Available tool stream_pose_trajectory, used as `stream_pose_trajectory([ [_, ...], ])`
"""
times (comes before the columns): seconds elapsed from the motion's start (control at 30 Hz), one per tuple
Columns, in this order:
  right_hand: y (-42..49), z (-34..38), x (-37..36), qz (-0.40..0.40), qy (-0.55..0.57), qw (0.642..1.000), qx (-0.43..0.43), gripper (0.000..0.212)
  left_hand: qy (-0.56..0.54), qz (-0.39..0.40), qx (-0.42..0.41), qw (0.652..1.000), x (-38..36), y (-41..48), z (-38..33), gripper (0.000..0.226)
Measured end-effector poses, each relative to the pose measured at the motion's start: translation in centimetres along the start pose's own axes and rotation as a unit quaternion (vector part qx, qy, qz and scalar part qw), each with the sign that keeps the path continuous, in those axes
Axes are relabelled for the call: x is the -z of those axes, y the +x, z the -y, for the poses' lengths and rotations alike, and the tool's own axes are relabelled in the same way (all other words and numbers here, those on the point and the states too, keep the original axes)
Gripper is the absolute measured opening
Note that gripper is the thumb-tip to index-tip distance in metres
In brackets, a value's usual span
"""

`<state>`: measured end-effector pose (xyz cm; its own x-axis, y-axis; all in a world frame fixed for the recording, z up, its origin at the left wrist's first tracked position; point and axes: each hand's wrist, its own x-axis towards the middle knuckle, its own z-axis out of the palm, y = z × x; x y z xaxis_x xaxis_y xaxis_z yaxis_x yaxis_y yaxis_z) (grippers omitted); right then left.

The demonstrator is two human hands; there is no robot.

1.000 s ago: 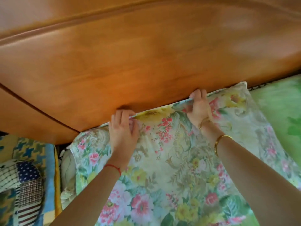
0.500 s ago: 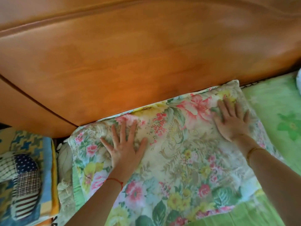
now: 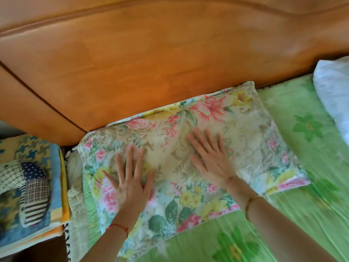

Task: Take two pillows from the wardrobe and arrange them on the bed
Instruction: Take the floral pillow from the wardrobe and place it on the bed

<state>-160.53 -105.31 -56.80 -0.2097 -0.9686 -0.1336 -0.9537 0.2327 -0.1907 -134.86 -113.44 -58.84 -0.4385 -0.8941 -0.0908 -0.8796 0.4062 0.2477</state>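
Note:
A floral pillow (image 3: 251, 133) lies flat on the green-sheeted bed (image 3: 306, 186), its far edge against the wooden headboard (image 3: 151, 63). My left hand (image 3: 130, 180) rests palm down on the pillow's left half with fingers spread. On the pillow's middle lies my right hand (image 3: 209, 157), also flat with fingers apart. Neither hand grips anything. A second pillow, white (image 3: 334, 91), shows partly at the right edge on the bed beside the headboard.
Left of the bed stands a low surface with folded blue-and-yellow blankets (image 3: 47, 167) and a patchwork cushion (image 3: 28, 190) on top. A cream lace fabric (image 3: 75, 195) fills the gap beside the mattress.
My hands let go of the pillow's far edge and went flat on it. Since then they slid nearer, the right one toward the middle. The white pillow has come into view at right.

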Motion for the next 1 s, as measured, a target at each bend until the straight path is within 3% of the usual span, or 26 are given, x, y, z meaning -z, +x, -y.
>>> stream_pose_trajectory([
  [0.13, -2.6, -0.3, -1.3, 0.032, -0.057, 0.998, 0.004, 0.06, 0.0, 0.011, 0.005, 1.0, -0.7, -2.2, 0.6, 0.069],
  [0.27, -4.7, -2.4, -1.3, 0.057, -0.057, 0.994, -0.076, 0.058, 0.012, 0.043, 0.042, 0.998, -0.5, -3.6, 1.2, 0.069],
  [0.43, -5.7, -1.4, 0.5, 0.08, -0.007, 0.985, -0.151, 0.06, -0.048, 0.08, 0.083, 0.992, 0.3, -6.5, 1.3, 0.069],
  [0.5, -6.6, 0.0, 1.1, 0.058, 0.023, 0.989, -0.134, 0.061, -0.065, 0.086, 0.088, 0.99, 0.6, -8.1, 1.3, 0.066],
  [0.6, -8.9, 2.4, 0.6, 0.033, 0.019, 0.999, -0.029, 0.06, -0.059, 0.098, 0.054, 0.992, 1.0, -10.8, 0.7, 0.068],
  [0.7, -11.0, 4.7, -1.3, 0.08, -0.005, 0.996, 0.039, 0.059, -0.026, 0.116, 0.044, 0.992, 0.1, -13.5, 0.7, 0.07],
  [0.8, -12.4, 5.4, -2.8, 0.125, 0.01, 0.992, -0.022, 0.056, -0.029, 0.133, 0.093, 0.986, -0.2, -15.2, 1.2, 0.061],
  [0.87, -13.3, 5.5, -2.8, 0.106, 0.029, 0.991, -0.072, 0.054, -0.036, 0.124, 0.143, 0.981, -0.2, -16.7, 1.1, 0.065],
  [0.93, -14.0, 5.6, -2.5, 0.045, 0.071, 0.988, -0.127, 0.042, -0.118, 0.065, 0.23, 0.964, -0.4, -18.3, 0.7, 0.066],
  [1.0, -14.4, 5.2, -2.3, 0.004, 0.144, 0.963, -0.228, 0.032, -0.231, -0.003, 0.293, 0.928, -1.3, -20.2, 0.0, 0.03],
])
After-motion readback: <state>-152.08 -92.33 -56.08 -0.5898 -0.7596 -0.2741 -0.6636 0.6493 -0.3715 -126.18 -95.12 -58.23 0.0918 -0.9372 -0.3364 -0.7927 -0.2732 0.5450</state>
